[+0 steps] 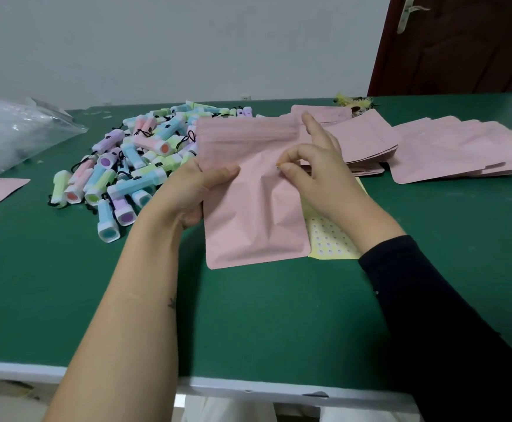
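Observation:
A pink zip pouch (248, 205) stands tilted above the green table (279, 315), its zip edge at the top. My left hand (194, 190) grips its left edge, thumb on the front. My right hand (318, 169) pinches something small between thumb and forefinger against the pouch's right side; its other fingers point up past the zip edge. What it pinches is too small to tell.
A heap of several pastel toy flashlights (133, 166) lies left of the pouch. Stacks of pink pouches (449, 150) spread at the right. A yellow sticker sheet (328, 239) lies under my right wrist. A clear plastic bag (14, 129) sits far left.

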Available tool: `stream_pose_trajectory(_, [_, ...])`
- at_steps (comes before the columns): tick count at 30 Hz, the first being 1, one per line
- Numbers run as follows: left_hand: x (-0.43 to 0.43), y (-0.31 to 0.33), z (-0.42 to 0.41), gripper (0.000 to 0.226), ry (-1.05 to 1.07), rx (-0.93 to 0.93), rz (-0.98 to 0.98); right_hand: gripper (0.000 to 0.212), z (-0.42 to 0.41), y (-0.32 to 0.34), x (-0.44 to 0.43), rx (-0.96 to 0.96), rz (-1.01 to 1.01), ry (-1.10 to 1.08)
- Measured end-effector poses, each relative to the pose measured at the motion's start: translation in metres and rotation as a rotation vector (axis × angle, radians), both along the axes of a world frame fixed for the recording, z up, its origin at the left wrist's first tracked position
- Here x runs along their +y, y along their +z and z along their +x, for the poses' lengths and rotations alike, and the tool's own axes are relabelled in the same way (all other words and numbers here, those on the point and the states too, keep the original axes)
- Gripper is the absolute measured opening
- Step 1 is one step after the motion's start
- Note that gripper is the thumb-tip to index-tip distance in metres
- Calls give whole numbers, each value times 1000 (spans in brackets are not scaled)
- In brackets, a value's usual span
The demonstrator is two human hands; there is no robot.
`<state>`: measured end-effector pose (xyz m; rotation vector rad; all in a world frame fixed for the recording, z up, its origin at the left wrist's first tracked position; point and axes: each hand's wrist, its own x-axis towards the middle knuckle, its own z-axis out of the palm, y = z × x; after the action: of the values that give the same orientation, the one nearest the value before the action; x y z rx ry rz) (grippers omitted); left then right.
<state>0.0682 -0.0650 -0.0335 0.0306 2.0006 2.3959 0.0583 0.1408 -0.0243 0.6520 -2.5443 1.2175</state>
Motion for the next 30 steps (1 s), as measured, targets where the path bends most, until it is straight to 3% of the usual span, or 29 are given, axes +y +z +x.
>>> stream_pose_trajectory(7, [2, 0, 1, 19, -30, 2, -10, 14, 0, -5, -5, 133, 129, -70])
stream_pose_trajectory(30, [3, -3, -1, 18, -55, 32, -44, 13, 1, -7, -8, 247, 314, -174])
